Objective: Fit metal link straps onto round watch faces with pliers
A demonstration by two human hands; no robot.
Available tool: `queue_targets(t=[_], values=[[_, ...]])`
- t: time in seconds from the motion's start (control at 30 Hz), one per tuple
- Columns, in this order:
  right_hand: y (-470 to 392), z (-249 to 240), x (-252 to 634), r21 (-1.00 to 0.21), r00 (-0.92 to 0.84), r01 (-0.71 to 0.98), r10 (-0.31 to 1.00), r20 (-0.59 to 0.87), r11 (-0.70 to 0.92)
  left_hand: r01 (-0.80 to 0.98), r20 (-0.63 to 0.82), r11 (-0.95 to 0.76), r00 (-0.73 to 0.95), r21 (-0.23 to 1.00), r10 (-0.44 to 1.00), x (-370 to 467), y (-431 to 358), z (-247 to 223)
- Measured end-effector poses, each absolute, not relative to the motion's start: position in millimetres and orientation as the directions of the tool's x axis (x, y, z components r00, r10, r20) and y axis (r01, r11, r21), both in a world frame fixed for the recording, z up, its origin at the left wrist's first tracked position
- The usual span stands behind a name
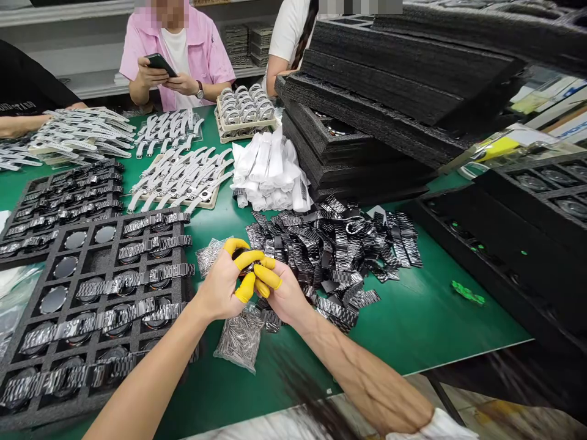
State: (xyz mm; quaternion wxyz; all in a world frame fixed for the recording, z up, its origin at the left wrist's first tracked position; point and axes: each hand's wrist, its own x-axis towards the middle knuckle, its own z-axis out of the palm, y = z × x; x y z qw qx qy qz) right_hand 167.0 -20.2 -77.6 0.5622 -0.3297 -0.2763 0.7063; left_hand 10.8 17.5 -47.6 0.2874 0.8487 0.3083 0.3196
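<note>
My left hand [229, 278] and my right hand [277, 284], both with yellow finger covers, meet over the green table. Between their fingertips they hold a dark round watch case [247, 261], mostly covered by the fingers. Just right of my hands lies a heap of black metal watch bands [339, 244]. A clear bag of small metal pins [241, 339] rests below my hands, and another bag of pins [211, 253] is behind my left hand. To the left, a black foam tray [98, 260] holds watches with metal bands and several watch faces without bands.
White wrapped bundles [270, 165] and white-strapped watches [183, 177] stand beyond my hands. Tall black foam trays [358, 140] are stacked at the back right, and more foam trays [513, 220] lean at the right. Across the green table [440, 318], a person in pink [208, 49] holds a phone.
</note>
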Motion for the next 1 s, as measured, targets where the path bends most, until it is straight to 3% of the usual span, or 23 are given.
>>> queue_targets(t=[0.5, 0.77, 1.0], values=[[-21.4, -82.6, 168.0, -0.726, -0.210, -0.649, 0.971, -0.117, -0.227, 0.259, 0.374, -0.595, 0.574, 0.761, 0.728, 11.8, 14.7, -52.1], [-19.4, -83.1, 166.2, -0.680, -0.228, -0.700, 0.970, -0.080, -0.220, 0.167, 0.290, -0.422, 0.506, 0.891, 0.812, 8.5, 18.7, -50.9], [-17.8, -84.8, 171.4, -0.716, -0.285, -0.658, 0.957, -0.049, -0.232, 0.121, 0.317, -0.476, 0.602, 0.871, 0.733, 2.0, 23.0, -51.1]])
